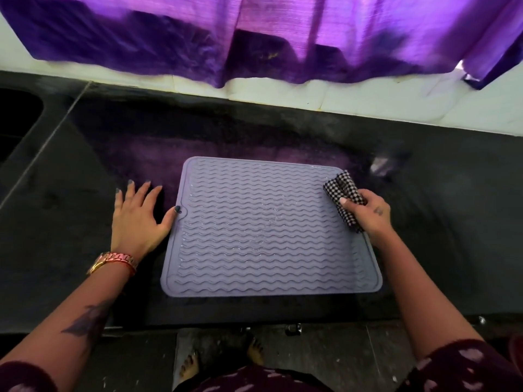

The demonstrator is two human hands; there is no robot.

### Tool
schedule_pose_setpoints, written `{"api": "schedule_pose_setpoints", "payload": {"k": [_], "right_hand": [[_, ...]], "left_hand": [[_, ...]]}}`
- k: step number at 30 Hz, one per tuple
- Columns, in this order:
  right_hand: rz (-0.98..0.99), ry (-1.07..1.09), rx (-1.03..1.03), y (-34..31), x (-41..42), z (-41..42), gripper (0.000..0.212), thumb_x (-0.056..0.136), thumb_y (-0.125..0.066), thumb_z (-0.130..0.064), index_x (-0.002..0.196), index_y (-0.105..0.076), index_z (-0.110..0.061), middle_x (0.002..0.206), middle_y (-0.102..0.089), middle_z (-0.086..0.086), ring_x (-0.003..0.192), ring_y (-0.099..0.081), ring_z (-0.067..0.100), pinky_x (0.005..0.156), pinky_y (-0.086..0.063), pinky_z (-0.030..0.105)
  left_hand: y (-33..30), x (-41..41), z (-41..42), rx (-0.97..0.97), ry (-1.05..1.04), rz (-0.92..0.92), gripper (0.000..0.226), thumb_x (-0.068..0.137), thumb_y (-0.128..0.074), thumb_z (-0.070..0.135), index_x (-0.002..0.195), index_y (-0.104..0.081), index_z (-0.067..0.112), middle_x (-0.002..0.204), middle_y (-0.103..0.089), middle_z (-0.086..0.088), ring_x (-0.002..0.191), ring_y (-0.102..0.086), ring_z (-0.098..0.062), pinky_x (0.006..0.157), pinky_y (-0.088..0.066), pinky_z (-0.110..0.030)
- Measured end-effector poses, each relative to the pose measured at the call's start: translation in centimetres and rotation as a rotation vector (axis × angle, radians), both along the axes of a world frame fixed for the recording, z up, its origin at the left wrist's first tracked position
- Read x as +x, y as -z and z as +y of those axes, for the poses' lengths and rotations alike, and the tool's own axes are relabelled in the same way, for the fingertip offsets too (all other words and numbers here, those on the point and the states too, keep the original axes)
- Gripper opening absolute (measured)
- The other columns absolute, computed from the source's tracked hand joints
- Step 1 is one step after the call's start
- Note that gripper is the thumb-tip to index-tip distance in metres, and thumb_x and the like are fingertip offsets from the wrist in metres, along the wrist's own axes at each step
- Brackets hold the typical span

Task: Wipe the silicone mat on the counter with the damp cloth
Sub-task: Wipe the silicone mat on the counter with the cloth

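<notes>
Your right hand [368,213] is closed around the bunched checked cloth [343,195], which sits at the far right edge of the mat [263,227], so you look to be at the start or end of a stroke. Your left hand [138,216] lies flat and spread on the dark tabletop [56,222], holding nothing, thumb touching the mat's left rim.

The mat lies square in front of you, near the front edge of the tabletop, and its whole face is ribbed with wavy ridges running left to right. Work along those ridges rather than across them, so the cloth gets down into the grooves. Press evenly, overlap each pass, and move from the far edge toward you.

Keep that left thumb on the rim: silicone may slide on a smooth top. Open the cloth flatter, since a tight wad likely covers little. Finish with the raised border and corners.
</notes>
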State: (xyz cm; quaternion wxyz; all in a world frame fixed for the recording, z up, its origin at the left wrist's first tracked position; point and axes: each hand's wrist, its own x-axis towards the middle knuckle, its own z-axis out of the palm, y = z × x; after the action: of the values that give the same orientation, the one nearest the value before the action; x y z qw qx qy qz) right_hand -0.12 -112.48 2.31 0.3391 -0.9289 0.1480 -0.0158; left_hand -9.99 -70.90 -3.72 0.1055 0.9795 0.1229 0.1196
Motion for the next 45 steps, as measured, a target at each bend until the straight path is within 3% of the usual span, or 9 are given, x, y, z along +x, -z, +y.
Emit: {"api": "schedule_pose_setpoints", "payload": {"k": [4, 9, 15, 18, 26, 33, 39, 42, 45], "right_hand": [[-0.015, 0.175, -0.143, 0.2, -0.1, 0.0, 0.040, 0.082, -0.065, -0.042, 0.113, -0.061, -0.017, 0.109, -0.065, 0.012, 0.106, -0.054, 0.034, 0.083, -0.044, 0.035], [-0.003, 0.017, -0.378, 1.0, -0.2, 3.0, 0.039, 0.084, -0.063, -0.035, 0.111, -0.056, -0.008, 0.112, -0.061, 0.014, 0.103, -0.057, 0.035, 0.081, -0.046, 0.038], [-0.017, 0.065, 0.059, -0.1, 0.4, 2.0, 0.043, 0.082, -0.067, -0.040, 0.117, -0.061, -0.016, 0.115, -0.065, 0.010, 0.107, -0.058, 0.029, 0.089, -0.044, 0.033], [-0.027, 0.212, -0.118, -0.2, 1.0, 0.4, 0.040, 0.088, -0.060, -0.037, 0.114, -0.058, -0.006, 0.120, -0.057, 0.019, 0.109, -0.054, 0.037, 0.091, -0.041, 0.038], [0.045, -0.031, -0.369, 1.4, 1.2, 2.5, 0.039, 0.091, -0.055, -0.034, 0.119, -0.053, -0.006, 0.119, -0.057, 0.017, 0.108, -0.054, 0.036, 0.087, -0.042, 0.037], [-0.184, 0.267, 0.870, -1.5, 2.1, 0.1, 0.026, 0.091, -0.058, -0.014, 0.116, -0.057, -0.008, 0.102, -0.066, 0.009, 0.094, -0.063, 0.025, 0.082, -0.054, 0.038], [-0.083, 0.384, 1.141, -2.7, 2.8, -1.7, 0.016, 0.096, -0.047, -0.019, 0.100, -0.058, -0.009, 0.079, -0.072, 0.004, 0.073, -0.068, 0.018, 0.060, -0.055, 0.031], [-0.027, 0.331, 0.909, -0.8, 3.0, -0.6, 0.056, 0.079, -0.065, -0.051, 0.113, -0.060, -0.007, 0.093, -0.072, 0.008, 0.080, -0.069, 0.019, 0.069, -0.056, 0.031], [0.076, 0.118, 0.026, 1.6, 1.8, 0.8, 0.088, 0.060, -0.075, -0.064, 0.123, -0.051, -0.006, 0.122, -0.053, 0.014, 0.107, -0.055, 0.029, 0.092, -0.047, 0.038]], "left_hand": [[0.0, 0.0, 0.1, 0.010, 0.001, 0.003, 0.083, 0.080, -0.025, 0.067, 0.133, -0.049, 0.008, 0.143, -0.042, -0.016, 0.139, -0.024, -0.036, 0.116, -0.006, -0.047], [-0.1, 0.1, 0.1, 0.011, 0.005, 0.012, 0.083, 0.080, -0.024, 0.067, 0.133, -0.050, 0.008, 0.143, -0.043, -0.017, 0.139, -0.024, -0.037, 0.116, -0.007, -0.048], [0.0, 0.0, 0.1, 0.004, 0.000, 0.014, 0.084, 0.080, -0.024, 0.068, 0.133, -0.050, 0.008, 0.143, -0.043, -0.016, 0.139, -0.025, -0.037, 0.116, -0.007, -0.048], [0.0, 0.1, 0.1, -0.001, 0.000, 0.013, 0.084, 0.079, -0.024, 0.068, 0.133, -0.049, 0.008, 0.143, -0.043, -0.016, 0.139, -0.024, -0.036, 0.116, -0.007, -0.048], [-0.1, 0.2, 0.0, -0.024, -0.003, 0.007, 0.084, 0.078, -0.025, 0.067, 0.135, -0.047, 0.009, 0.144, -0.041, -0.016, 0.140, -0.023, -0.036, 0.115, -0.005, -0.048], [0.1, 0.2, 0.2, -0.026, -0.014, 0.010, 0.085, 0.077, -0.025, 0.068, 0.134, -0.048, 0.009, 0.143, -0.043, -0.016, 0.139, -0.025, -0.036, 0.115, -0.007, -0.048], [0.0, 0.2, 0.2, -0.039, -0.019, 0.016, 0.085, 0.078, -0.026, 0.068, 0.136, -0.045, 0.009, 0.144, -0.041, -0.016, 0.140, -0.022, -0.036, 0.115, -0.006, -0.049], [-0.2, 0.2, 0.1, -0.055, -0.022, 0.004, 0.085, 0.077, -0.027, 0.067, 0.137, -0.044, 0.009, 0.145, -0.040, -0.016, 0.140, -0.022, -0.036, 0.115, -0.006, -0.049], [-0.2, 0.2, 0.0, -0.058, -0.022, 0.006, 0.084, 0.077, -0.027, 0.067, 0.137, -0.043, 0.010, 0.145, -0.040, -0.016, 0.141, -0.021, -0.035, 0.116, -0.005, -0.048]]}}
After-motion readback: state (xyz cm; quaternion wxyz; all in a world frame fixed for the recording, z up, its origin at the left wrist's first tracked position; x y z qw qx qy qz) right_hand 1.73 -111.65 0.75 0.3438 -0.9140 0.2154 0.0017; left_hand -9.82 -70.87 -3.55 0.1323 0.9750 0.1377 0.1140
